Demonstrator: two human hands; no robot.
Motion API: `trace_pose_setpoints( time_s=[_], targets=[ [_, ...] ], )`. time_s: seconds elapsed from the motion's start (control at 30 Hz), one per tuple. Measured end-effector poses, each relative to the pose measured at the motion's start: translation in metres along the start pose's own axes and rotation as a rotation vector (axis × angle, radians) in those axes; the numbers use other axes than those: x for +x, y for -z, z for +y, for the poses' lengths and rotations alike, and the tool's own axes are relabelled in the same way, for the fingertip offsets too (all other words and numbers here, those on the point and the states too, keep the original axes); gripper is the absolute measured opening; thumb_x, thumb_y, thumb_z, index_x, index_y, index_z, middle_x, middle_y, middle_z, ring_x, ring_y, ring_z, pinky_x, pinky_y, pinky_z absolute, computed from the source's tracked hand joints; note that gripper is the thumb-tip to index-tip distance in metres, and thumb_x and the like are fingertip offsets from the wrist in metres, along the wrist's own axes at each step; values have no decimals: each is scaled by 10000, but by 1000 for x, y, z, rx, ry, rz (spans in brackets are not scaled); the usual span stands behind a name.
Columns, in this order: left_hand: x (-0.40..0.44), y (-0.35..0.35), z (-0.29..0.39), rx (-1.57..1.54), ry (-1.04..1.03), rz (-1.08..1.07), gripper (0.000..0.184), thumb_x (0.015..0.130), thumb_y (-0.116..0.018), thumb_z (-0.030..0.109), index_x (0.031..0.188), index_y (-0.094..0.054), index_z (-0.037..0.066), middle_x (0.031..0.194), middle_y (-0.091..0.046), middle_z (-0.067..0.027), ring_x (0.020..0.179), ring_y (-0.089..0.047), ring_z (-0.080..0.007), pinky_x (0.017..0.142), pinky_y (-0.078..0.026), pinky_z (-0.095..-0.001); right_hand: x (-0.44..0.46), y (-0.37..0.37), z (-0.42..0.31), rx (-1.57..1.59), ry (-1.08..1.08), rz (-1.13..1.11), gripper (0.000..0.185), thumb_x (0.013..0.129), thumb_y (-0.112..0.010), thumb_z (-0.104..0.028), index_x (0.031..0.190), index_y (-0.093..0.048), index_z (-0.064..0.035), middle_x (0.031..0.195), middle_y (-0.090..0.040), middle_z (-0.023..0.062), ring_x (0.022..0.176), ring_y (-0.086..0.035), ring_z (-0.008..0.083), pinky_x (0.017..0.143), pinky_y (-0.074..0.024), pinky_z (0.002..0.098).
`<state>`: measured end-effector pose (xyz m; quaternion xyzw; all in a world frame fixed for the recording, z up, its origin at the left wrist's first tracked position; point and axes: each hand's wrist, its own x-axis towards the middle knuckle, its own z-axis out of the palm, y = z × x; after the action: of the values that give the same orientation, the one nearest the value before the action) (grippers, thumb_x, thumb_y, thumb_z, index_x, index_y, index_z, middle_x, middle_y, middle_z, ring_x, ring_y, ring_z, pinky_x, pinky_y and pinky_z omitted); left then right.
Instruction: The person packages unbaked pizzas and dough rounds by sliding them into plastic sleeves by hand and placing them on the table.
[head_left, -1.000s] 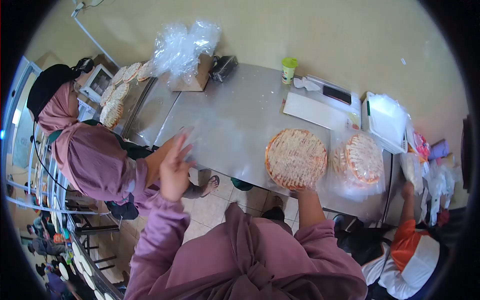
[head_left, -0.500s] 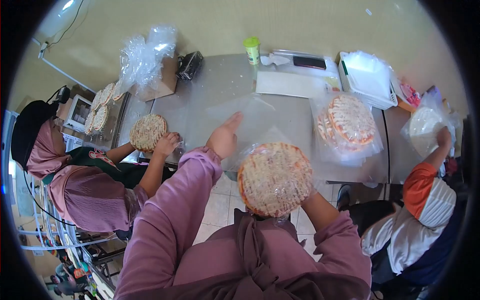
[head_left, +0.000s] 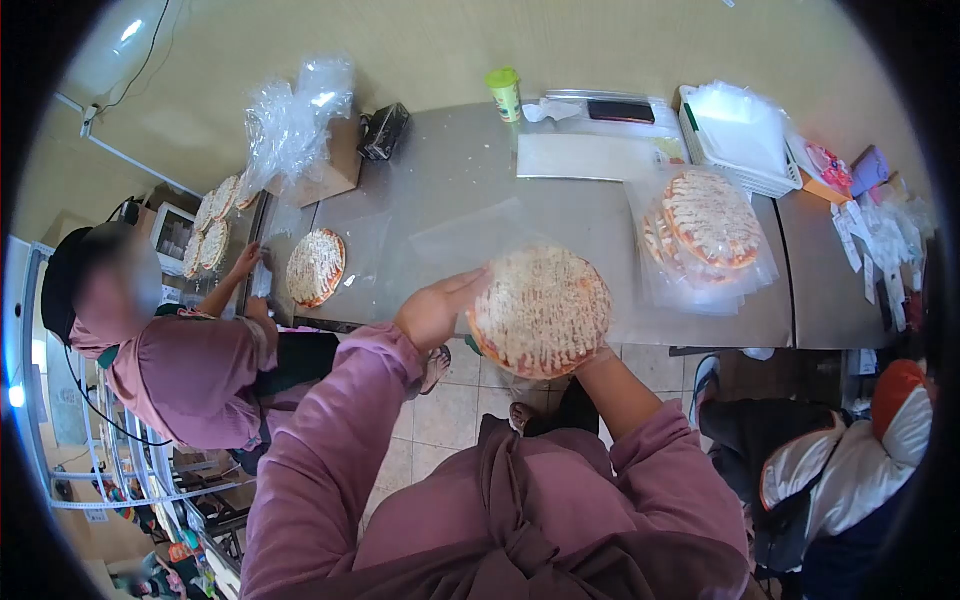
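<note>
A round pizza point(head_left: 541, 312), topped with pale stripes and wrapped in clear plastic, is held up in front of me, slightly past the table's near edge. My right hand point(head_left: 597, 362) supports it from below at the lower right; most of its fingers are hidden beneath. At the pizza's left edge is my left hand point(head_left: 437, 310), its fingers stretched out and the tips against the rim or its plastic. Clear plastic sheets point(head_left: 480, 225) lie on the metal table point(head_left: 420, 190) behind. To the right rests a stack of bagged pizzas point(head_left: 708, 225).
Another pizza point(head_left: 316, 267) lies on the left, near a co-worker point(head_left: 190, 360). Behind it stand a cardboard box point(head_left: 335, 165) with plastic bags and a green-lidded cup point(head_left: 505, 95). A white basket point(head_left: 745, 170) is at the back right. A second person point(head_left: 850, 460) is at the right.
The held pizza has risen away from my body, towards the table. My left hand has come down to its edge. The left co-worker's hands have left their pizza; the right person's hand has withdrawn from the table.
</note>
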<state>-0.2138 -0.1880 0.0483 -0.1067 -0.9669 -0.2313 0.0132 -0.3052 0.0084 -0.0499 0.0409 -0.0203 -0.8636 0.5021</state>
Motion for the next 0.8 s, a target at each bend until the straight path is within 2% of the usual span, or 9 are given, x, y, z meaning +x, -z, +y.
trace_pose_setpoints(
  time_s=[0.13,0.2,0.23,0.3,0.37,0.5,0.6,0.67,0.8],
  targets=[
    [-7,-26,0,83,26,200,456,700,-459,-90,1126,-512,67,1148,-535,-150,1028,-526,-317,852,-448,-344,11,-2,7,82,-8,-126,584,878,-315,-511,1291,-373,-102,1301,-413,139,1168,-428,305,946,-391,458],
    [-11,-32,2,45,280,383,217,740,-558,106,946,-545,43,950,-565,-151,898,-533,-338,769,-448,-398,15,-5,9,137,-33,-213,594,875,-303,-519,1283,-380,-95,1295,-420,140,1165,-431,312,937,-396,466],
    [-11,-32,2,42,282,384,217,740,-558,106,946,-545,43,950,-565,-151,898,-533,-338,769,-448,-398,15,-13,10,124,-22,-232,592,874,-304,-518,1271,-391,-88,1285,-428,145,1153,-439,319,935,-396,472],
    [-13,-33,1,178,383,265,103,742,-545,110,814,-525,39,812,-542,-152,805,-518,-352,694,-438,-431,20,-18,14,110,-16,-248,590,873,-304,-516,1259,-402,-82,1275,-437,149,1141,-448,327,932,-396,478],
    [-15,-44,1,151,339,308,87,726,-552,98,777,-511,40,787,-534,-144,779,-521,-346,669,-435,-418,30,-17,16,-3,40,-113,584,872,-299,-513,1238,-417,-73,1255,-453,148,1119,-462,338,922,-400,485],
    [-18,-59,17,-35,350,300,73,724,-546,86,749,-503,33,748,-521,-148,739,-522,-345,642,-429,-405,53,-5,19,-18,128,-133,597,864,-291,-531,1214,-433,-69,1231,-468,154,1099,-472,347,915,-403,491],
    [-14,-68,38,-159,340,327,85,738,-540,95,751,-503,19,745,-515,-164,717,-521,-353,623,-423,-405,70,15,24,18,241,56,613,851,-286,-557,1203,-446,-81,1223,-473,157,1081,-483,350,901,-408,504],
    [-15,-74,36,-196,377,307,93,742,-537,98,751,-500,13,744,-513,-168,711,-520,-356,613,-419,-403,77,25,22,-147,405,231,596,853,-287,-525,1224,-434,-81,1232,-469,162,1091,-479,350,910,-395,514],
    [-28,-69,33,-278,521,268,116,752,-534,107,752,-490,0,737,-505,-174,702,-511,-356,603,-407,-397,54,2,-5,-250,266,272,529,874,-289,-408,1232,-427,-43,1244,-462,164,1113,-465,353,941,-376,491]
  ],
)
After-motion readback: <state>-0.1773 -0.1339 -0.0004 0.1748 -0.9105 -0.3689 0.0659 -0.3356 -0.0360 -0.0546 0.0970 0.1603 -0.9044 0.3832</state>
